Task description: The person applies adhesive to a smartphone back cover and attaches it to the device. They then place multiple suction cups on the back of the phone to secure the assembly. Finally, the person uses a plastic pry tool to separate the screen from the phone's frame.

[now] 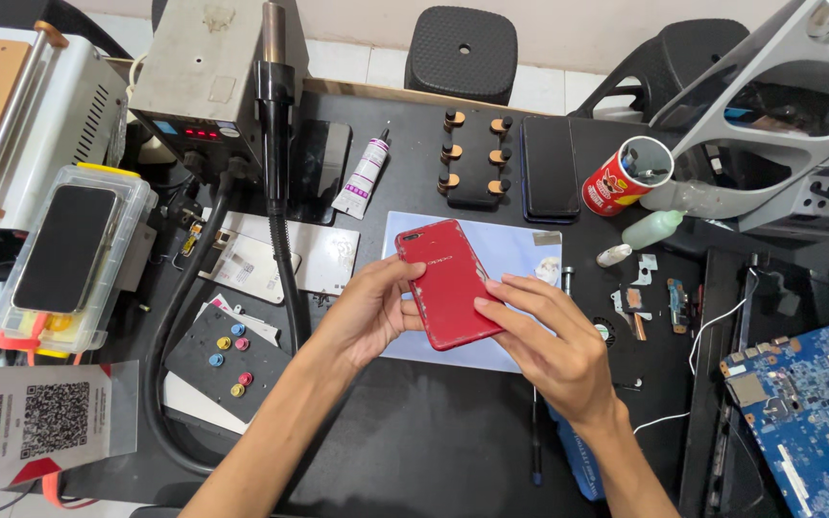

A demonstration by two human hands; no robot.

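I have the red phone (448, 283) at the centre of the frame, back panel up, held just above the pale blue mat (510, 251). My left hand (368, 312) cups its left edge, fingers curled under and thumb resting across the scuffed back. My right hand (549, 336) is half open, fingertips pressed along the right edge — a steadying pinch rather than a full grip. I judge this as the inspection stage, with the casing not yet opened. The next move calls for a firm hold and a careful turn of the phone — the hot-air nozzle (273, 105) stands upright at the upper left, well apart.
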